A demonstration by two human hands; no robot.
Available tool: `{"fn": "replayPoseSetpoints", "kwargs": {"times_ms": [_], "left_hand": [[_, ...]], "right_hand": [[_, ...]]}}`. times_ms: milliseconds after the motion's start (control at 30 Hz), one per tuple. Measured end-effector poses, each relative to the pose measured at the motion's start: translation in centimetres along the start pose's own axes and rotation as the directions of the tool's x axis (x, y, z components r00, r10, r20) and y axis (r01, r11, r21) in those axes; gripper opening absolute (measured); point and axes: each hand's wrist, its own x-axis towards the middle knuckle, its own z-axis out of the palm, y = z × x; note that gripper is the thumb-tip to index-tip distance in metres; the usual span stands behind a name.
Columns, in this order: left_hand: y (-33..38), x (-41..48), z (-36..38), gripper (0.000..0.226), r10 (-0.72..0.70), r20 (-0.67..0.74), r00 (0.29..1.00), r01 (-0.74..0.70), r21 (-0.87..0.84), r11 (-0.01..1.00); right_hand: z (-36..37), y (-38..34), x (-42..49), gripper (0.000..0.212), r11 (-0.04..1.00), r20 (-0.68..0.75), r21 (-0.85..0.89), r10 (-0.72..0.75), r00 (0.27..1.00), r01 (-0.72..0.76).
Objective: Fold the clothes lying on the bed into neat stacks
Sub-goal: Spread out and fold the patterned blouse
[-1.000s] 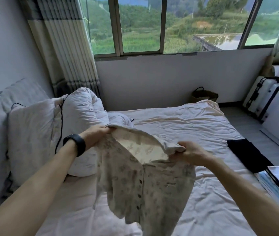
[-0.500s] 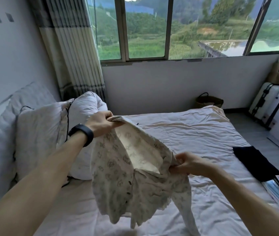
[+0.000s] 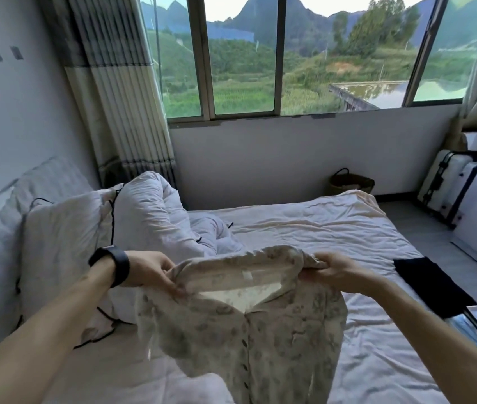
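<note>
Arms extended forward, left grip (image 3: 151, 272) and right grip (image 3: 339, 271) curled, pinching.

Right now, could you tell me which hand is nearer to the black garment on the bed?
Right. The right hand grips the shirt by its collar, just left of the black garment; the left hand holds the collar's other end, farther off.

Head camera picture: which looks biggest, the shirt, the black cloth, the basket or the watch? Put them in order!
1. shirt
2. black cloth
3. basket and watch look about alike; the watch is nearer the camera, so I won't rank them.
</note>
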Motion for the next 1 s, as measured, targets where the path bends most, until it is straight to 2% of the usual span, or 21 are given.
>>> {"fn": "replayPoseSetpoints", "kwargs": {"times_ms": [33, 100, 167, 233, 300, 333, 367, 400, 433, 500, 533, 600, 667, 700, 733, 767, 833, 867, 933, 1000], "left_hand": [[-0.6, -0.1, 0.2, 0.034, -0.001, 0.038, 0.999, 0.0, 0.025, 1.0], [-1.9, 0.2, 0.5, 0.027, 0.022, -0.013, 1.0, -0.021, 0.044, 0.999], [-3.5, 0.7, 0.5, 0.032, 0.049, -0.137, 0.989, -0.038, 0.08, 0.996], [-5.0, 0.9, 0.3, 0.048, 0.104, -0.27, 0.957, -0.087, 0.074, 0.993], [-5.9, 0.6, 0.8, 0.044, 0.142, -0.441, 0.886, -0.16, -0.004, 0.987], [-6.2, 0.4, 1.5, 0.034, 0.162, -0.555, 0.816, -0.194, 0.001, 0.981], [-6.5, 0.4, 2.6, 0.029, 0.177, -0.655, 0.734, -0.199, 0.041, 0.979], [-7.1, 0.5, 4.0, 0.032, 0.175, -0.701, 0.692, -0.154, 0.093, 0.984], [-7.8, 0.7, 5.8, 0.037, 0.175, -0.666, 0.725, -0.103, 0.146, 0.984], [-9.6, 0.9, 9.1, 0.05, 0.12, -0.492, 0.862, -0.013, 0.215, 0.976], [-10.3, 0.9, 9.8, 0.056, 0.104, -0.477, 0.873, -0.009, 0.198, 0.98], [-10.5, 0.6, 9.4, 0.064, 0.079, -0.598, 0.798, -0.083, 0.02, 0.996], [-9.3, -0.3, 8.0, 0.058, 0.088, -0.695, 0.714, -0.219, -0.102, 0.97], [-8.6, -1.1, 7.5, 0.05, 0.1, -0.676, 0.73, -0.235, -0.112, 0.965], [-8.1, -2.0, 7.2, 0.04, 0.119, -0.626, 0.77, -0.222, -0.09, 0.971], [-7.6, -2.9, 7.1, 0.031, 0.123, -0.544, 0.83, -0.173, -0.041, 0.984], [-7.2, -4.7, 7.6, 0.022, 0.056, -0.37, 0.927, 0.001, 0.151, 0.988], [-7.2, -5.3, 7.9, 0.02, 0.014, -0.332, 0.943, 0.064, 0.223, 0.973], [-7.0, -6.2, 8.5, 0.02, -0.003, -0.379, 0.926, 0.096, 0.228, 0.969], [-6.1, -7.6, 8.9, 0.017, 0.024, -0.518, 0.855, 0.049, 0.126, 0.991]], "right_hand": [[0.1, 0.0, -0.1, 0.022, 0.998, 0.008, -0.067, -0.011, 1.0, 0.012], [0.4, -0.1, -0.3, 0.031, 0.989, 0.002, -0.149, -0.008, 1.0, 0.008], [0.4, 0.1, -0.6, 0.032, 0.992, 0.067, -0.128, 0.013, 0.998, -0.004], [0.0, 0.2, -1.3, 0.031, 0.998, 0.184, -0.044, 0.046, 0.982, -0.039], [-0.2, 0.4, -1.9, 0.034, 0.996, 0.179, -0.054, 0.08, 0.981, -0.072], [-0.2, 0.5, -2.1, 0.039, 0.992, 0.125, -0.098, 0.089, 0.988, -0.077], [-0.1, 0.7, -2.3, 0.042, 0.985, 0.031, -0.148, 0.09, 0.995, -0.085], [0.1, 1.0, -2.5, 0.041, 0.979, -0.086, -0.185, 0.074, 0.994, -0.089], [0.3, 1.5, -2.8, 0.039, 0.97, -0.196, -0.223, 0.048, 0.979, -0.093], [0.7, 2.1, -3.8, 0.044, 0.947, -0.327, -0.307, -0.013, 0.945, -0.093], [1.1, 2.3, -4.5, 0.05, 0.92, -0.341, -0.378, -0.031, 0.94, -0.107], [1.7, 2.9, -5.8, 0.054, 0.89, -0.313, -0.435, -0.011, 0.95, -0.134], [1.8, 3.1, -6.7, 0.052, 0.903, -0.277, -0.392, 0.067, 0.959, -0.176], [1.6, 3.1, -7.1, 0.056, 0.939, -0.236, -0.294, 0.112, 0.965, -0.181], [1.2, 2.9, -7.4, 0.063, 0.965, -0.19, -0.203, 0.13, 0.973, -0.168], [1.0, 2.5, -7.7, 0.06, 0.971, -0.136, -0.162, 0.157, 0.978, -0.179], [0.6, 1.6, -8.9, 0.026, 0.928, -0.067, -0.309, 0.198, 0.978, -0.209], [0.5, 1.3, -9.5, 0.028, 0.886, -0.066, -0.409, 0.209, 0.976, -0.218], [0.6, 0.7, -10.6, 0.033, 0.816, -0.109, -0.547, 0.153, 0.982, -0.188], [0.4, 0.9, -11.7, 0.039, 0.834, -0.146, -0.528, 0.094, 0.985, -0.158]]}}
